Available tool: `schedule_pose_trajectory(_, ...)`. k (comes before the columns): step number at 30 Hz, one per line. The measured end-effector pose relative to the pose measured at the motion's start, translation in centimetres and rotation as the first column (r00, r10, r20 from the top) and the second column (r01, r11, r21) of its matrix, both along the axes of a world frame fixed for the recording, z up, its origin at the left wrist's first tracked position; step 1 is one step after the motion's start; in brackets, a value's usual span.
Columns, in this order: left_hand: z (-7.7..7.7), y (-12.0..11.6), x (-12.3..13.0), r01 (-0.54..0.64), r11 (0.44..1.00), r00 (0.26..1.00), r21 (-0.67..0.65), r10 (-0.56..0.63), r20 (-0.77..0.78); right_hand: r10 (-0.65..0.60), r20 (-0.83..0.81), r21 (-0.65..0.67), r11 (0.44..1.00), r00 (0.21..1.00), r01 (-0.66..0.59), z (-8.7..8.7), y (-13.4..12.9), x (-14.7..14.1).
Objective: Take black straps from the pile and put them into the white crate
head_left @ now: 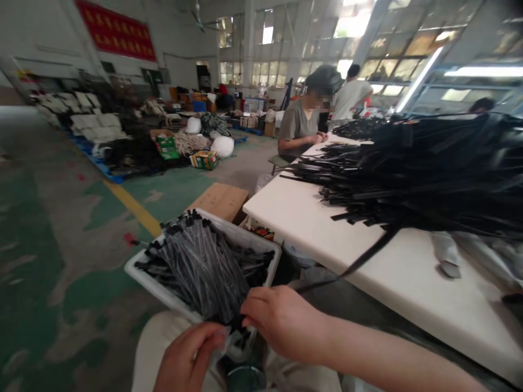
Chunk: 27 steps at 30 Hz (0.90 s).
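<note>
2 hands at 1 white plastic crate (245,234) filled with black-tipped strips (200,267): right hand (284,318) curled narrow against the strips, left hand (190,354) curled, hold unclear; 1 large black strap heap (408,174) remains on the tabletop (310,218).

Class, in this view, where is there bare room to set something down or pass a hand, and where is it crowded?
Bare white tabletop shows below the black strips. Painted floor shows left of the white crate. It is crowded inside the crate, around the left hand and right hand, and where the strips heap at the table's right.
</note>
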<state>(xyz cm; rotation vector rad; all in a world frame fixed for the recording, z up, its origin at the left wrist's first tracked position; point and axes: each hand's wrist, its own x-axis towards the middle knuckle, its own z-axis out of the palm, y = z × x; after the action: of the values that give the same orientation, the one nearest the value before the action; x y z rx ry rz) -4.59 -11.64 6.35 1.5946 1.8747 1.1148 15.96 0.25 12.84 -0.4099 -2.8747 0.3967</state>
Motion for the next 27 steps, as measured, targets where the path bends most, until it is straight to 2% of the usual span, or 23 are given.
schedule_pose_trajectory(3,0.8,-0.1,0.5,-0.024,0.997,0.999,0.076,0.027,-0.036,0.021,0.021,0.012,1.000,1.000,-0.021,-0.3,-0.1,-0.9)
schedule_pose_trajectory(7,0.5,-0.4,1.2,-0.029,0.995,0.999,0.095,0.032,-0.037,0.055,0.077,0.048,0.997,0.996,-0.059,-0.7,0.0,-1.0)
schedule_pose_trajectory(15,-0.5,-0.1,1.8,0.050,0.999,0.999,-0.015,-0.051,-0.021,0.122,0.216,0.143,0.977,0.969,-0.155,-1.2,-1.1,-1.1)
schedule_pose_trajectory(18,-0.7,0.2,2.4,0.103,0.993,0.994,-0.054,-0.105,-0.033,0.174,0.247,0.123,0.970,0.953,-0.209,-1.5,-1.1,-1.2)
schedule_pose_trajectory(20,-0.8,0.2,2.4,0.119,0.989,0.991,-0.084,-0.123,-0.047,0.160,0.259,0.071,0.980,0.953,-0.184,-1.5,-0.5,-0.7)
schedule_pose_trajectory(24,-0.8,-0.1,1.9,0.097,0.983,0.990,-0.155,-0.111,-0.086,-0.002,0.375,0.000,1.000,0.927,0.003,-1.3,1.5,1.3)
schedule_pose_trajectory(27,-0.7,0.1,2.3,0.145,0.961,0.982,-0.237,-0.170,-0.088,0.012,0.395,-0.025,1.000,0.919,-0.003,-1.4,1.5,2.0)
